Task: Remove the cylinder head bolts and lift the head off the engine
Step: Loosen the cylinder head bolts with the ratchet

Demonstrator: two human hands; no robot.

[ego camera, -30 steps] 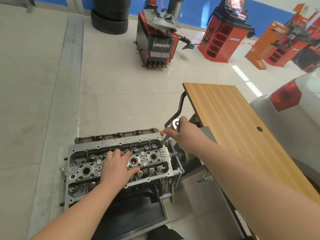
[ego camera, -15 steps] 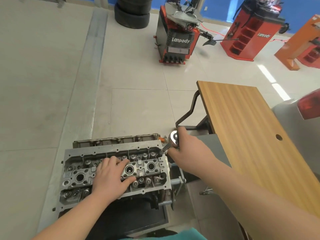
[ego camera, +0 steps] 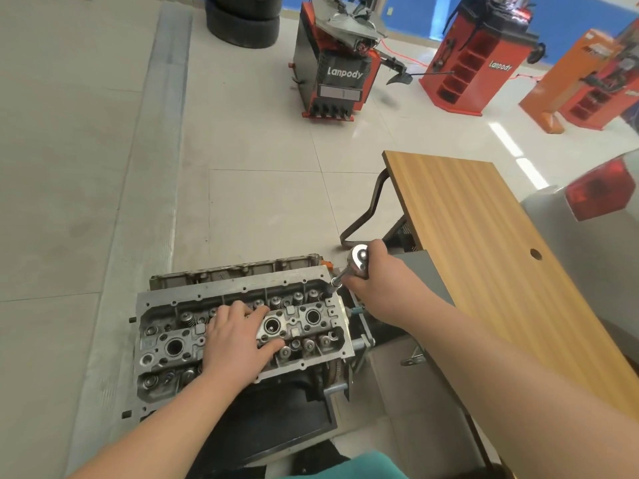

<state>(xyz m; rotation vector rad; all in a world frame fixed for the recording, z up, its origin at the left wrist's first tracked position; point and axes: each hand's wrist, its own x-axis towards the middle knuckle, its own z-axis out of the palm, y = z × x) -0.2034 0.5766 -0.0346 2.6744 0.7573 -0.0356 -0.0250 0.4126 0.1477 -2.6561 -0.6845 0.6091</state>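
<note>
The grey aluminium cylinder head [ego camera: 162, 344] sits on the engine, low in the head view, with open plug wells and valve springs showing. My left hand [ego camera: 238, 340] lies flat on the middle of the head, fingers spread, holding nothing. My right hand [ego camera: 380, 281] is closed around a chrome ratchet wrench [ego camera: 358, 259]. The wrench's extension slants down-left to the head's far right corner, where its tip sits in a bolt hole. The ratchet's handle is hidden inside my fist.
A wooden table [ego camera: 484, 254] stands close on the right, beside my right forearm. A grey car rear [ego camera: 594, 216] is at the far right. A tyre changer [ego camera: 332, 63], a red balancer [ego camera: 473, 60] and stacked tyres [ego camera: 242, 22] stand across the tiled floor.
The view has tilted and shifted, so the engine sits a bit more to the right. Both hands keep their places: left flat on the head, right on the ratchet at the corner bolt.
</note>
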